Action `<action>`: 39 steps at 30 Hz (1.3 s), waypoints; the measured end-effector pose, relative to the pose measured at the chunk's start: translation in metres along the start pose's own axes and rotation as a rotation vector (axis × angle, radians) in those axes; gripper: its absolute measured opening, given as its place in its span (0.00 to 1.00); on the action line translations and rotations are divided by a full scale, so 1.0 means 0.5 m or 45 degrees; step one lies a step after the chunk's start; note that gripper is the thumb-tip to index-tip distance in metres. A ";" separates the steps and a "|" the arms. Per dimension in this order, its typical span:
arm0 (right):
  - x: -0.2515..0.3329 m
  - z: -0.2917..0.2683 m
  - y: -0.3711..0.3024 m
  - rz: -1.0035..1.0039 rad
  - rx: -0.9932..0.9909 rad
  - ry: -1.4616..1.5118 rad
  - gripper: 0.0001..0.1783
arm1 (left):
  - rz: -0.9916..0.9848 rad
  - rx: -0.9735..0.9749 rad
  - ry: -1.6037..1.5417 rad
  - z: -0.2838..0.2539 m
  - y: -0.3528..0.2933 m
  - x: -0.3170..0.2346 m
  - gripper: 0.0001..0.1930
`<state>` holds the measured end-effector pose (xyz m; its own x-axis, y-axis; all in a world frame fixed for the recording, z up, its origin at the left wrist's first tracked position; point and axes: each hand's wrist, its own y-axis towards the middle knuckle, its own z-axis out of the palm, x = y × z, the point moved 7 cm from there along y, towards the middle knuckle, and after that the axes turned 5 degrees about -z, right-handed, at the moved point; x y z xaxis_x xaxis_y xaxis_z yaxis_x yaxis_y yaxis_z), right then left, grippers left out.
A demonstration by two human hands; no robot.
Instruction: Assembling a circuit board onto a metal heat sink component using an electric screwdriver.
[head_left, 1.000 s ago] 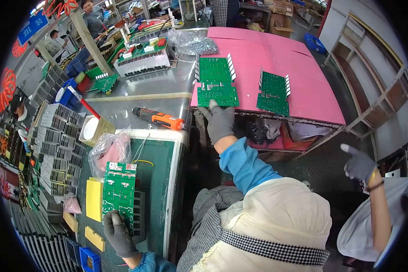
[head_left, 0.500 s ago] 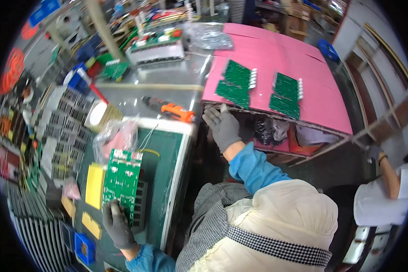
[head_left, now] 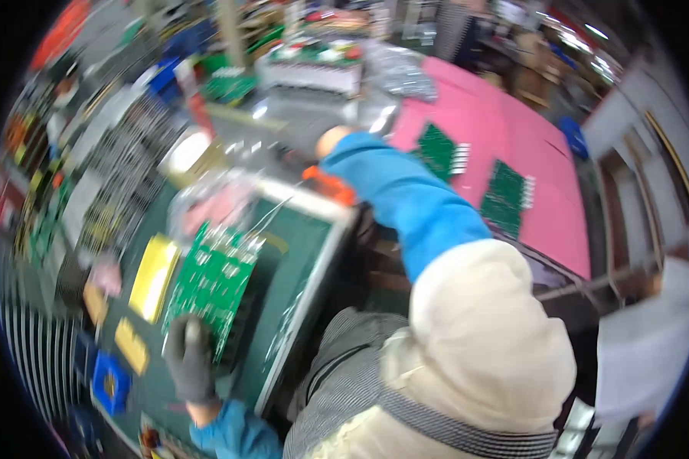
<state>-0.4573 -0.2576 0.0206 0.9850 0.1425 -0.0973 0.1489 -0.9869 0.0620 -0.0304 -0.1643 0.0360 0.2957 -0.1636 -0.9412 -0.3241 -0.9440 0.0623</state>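
My left hand (head_left: pixel 191 358), in a grey glove, grips the near left end of a green circuit board (head_left: pixel 210 287) tilted over the green work mat (head_left: pixel 302 237). A clear plastic bag with something pink inside (head_left: pixel 214 203) lies at the board's far end. My right arm reaches forward and left across the metal table. My right hand (head_left: pixel 328 142) is smeared by motion beside the orange-handled power tool (head_left: pixel 331 185), and its fingers cannot be made out. Two more green boards, one nearer (head_left: pixel 436 153) and one farther right (head_left: pixel 504 197), lie on the pink surface (head_left: pixel 555 222).
Left of the held board lie a yellow pad (head_left: pixel 155 277) and a blue bin (head_left: pixel 111 382). Stacked grey slotted parts (head_left: pixel 122 168) stand farther left. A white assembly (head_left: pixel 310 76) is at the back. Another person in white (head_left: pixel 643 344) is at the right.
My right hand has left the pink table's edge and swung left toward the orange tool. My left hand keeps its grip on the board. The whole view has shifted and blurred.
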 end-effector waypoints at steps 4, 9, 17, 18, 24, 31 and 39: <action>0.042 0.101 -0.036 -0.843 0.183 -0.430 0.22 | -0.241 0.050 -0.143 0.005 0.005 0.022 0.10; 0.066 0.087 -0.064 -1.276 -0.105 -0.412 0.17 | -0.374 -0.067 -0.211 0.004 -0.001 0.026 0.10; 0.116 -0.194 -0.114 -0.790 -0.527 0.600 0.23 | -0.395 0.044 -0.355 -0.007 -0.014 0.035 0.12; 0.098 -0.219 -0.138 -0.414 -0.617 0.868 0.22 | -0.356 0.066 -0.321 -0.005 -0.007 0.027 0.12; 0.234 -0.328 -0.211 -0.464 -1.657 1.889 0.27 | -0.481 0.050 -0.423 -0.007 -0.003 0.023 0.13; 0.415 -0.312 -0.185 -0.845 -1.452 2.737 0.31 | -0.546 -0.048 -0.603 -0.013 -0.003 0.036 0.15; 0.448 -0.276 -0.127 -0.656 -1.223 2.793 0.21 | -0.551 -0.156 -0.581 -0.016 -0.005 0.042 0.17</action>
<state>-0.2340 -0.1524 0.1320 -0.5658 0.7071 0.4241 -0.3324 -0.6663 0.6675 -0.0159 -0.1675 0.0186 -0.0439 0.3525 -0.9348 -0.1479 -0.9277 -0.3429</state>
